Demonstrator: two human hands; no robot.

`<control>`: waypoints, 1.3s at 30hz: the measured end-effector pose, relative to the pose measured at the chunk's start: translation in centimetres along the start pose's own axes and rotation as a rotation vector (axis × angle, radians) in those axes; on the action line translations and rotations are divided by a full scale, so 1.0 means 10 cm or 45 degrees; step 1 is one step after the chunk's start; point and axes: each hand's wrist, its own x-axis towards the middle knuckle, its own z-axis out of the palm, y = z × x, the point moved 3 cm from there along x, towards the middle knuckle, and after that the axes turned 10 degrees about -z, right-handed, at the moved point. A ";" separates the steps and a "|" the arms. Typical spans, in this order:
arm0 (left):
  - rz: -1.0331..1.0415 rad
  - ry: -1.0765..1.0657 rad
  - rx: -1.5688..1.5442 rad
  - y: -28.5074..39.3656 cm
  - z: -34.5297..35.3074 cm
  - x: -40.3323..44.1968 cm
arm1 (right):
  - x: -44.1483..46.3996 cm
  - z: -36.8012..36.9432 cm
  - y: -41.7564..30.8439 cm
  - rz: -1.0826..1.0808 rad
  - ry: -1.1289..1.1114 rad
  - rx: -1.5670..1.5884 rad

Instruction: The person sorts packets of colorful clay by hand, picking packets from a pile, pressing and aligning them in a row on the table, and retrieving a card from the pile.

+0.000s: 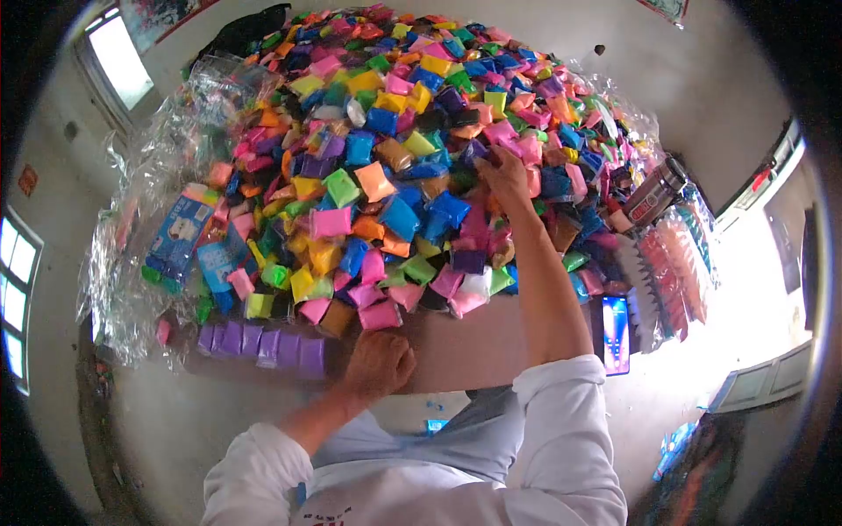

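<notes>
A large heap of small, brightly coloured packets [377, 181] covers the table. My right hand [506, 178] reaches into the right part of the heap, its fingers at a dark purple packet [474, 152]; whether they grip it is hard to make out. Near the table's front edge, my left hand [381, 361] is curled closed, just below a pink packet [380, 316]; what it holds, if anything, is hidden. To its left lies a row of several light purple packets [263, 347], side by side along the edge.
Clear plastic bags [132, 254] lie along the left side, with a blue printed package [180, 230]. At the right are a dark bottle [653, 195], a lit phone [616, 335] and bagged pink and white items [671, 272]. The brown table edge [456, 373] shows in front.
</notes>
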 end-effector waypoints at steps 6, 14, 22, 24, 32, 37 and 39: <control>-0.050 -0.131 0.038 -0.02 -0.01 0.02 | 0.10 0.13 0.21 0.154 0.039 0.583; -0.057 -0.122 0.072 -0.06 0.09 -0.05 | -0.08 0.08 0.25 0.465 0.161 1.543; -0.047 -0.105 0.040 -0.06 0.03 -0.05 | -0.18 -0.16 0.39 0.393 0.173 0.919; -0.039 -0.122 0.047 -0.04 0.00 -0.04 | -0.19 -0.20 0.33 0.351 0.131 0.641; -0.020 -0.115 0.108 -0.10 0.06 -0.06 | 0.09 -0.16 -0.07 -0.141 0.329 -0.243; -0.022 -0.101 -0.022 -0.11 0.08 -0.07 | 0.31 0.13 -0.48 -0.152 0.086 -0.055; -0.008 -0.106 0.039 -0.14 0.13 -0.09 | 0.46 0.35 -0.55 -0.405 0.133 -0.044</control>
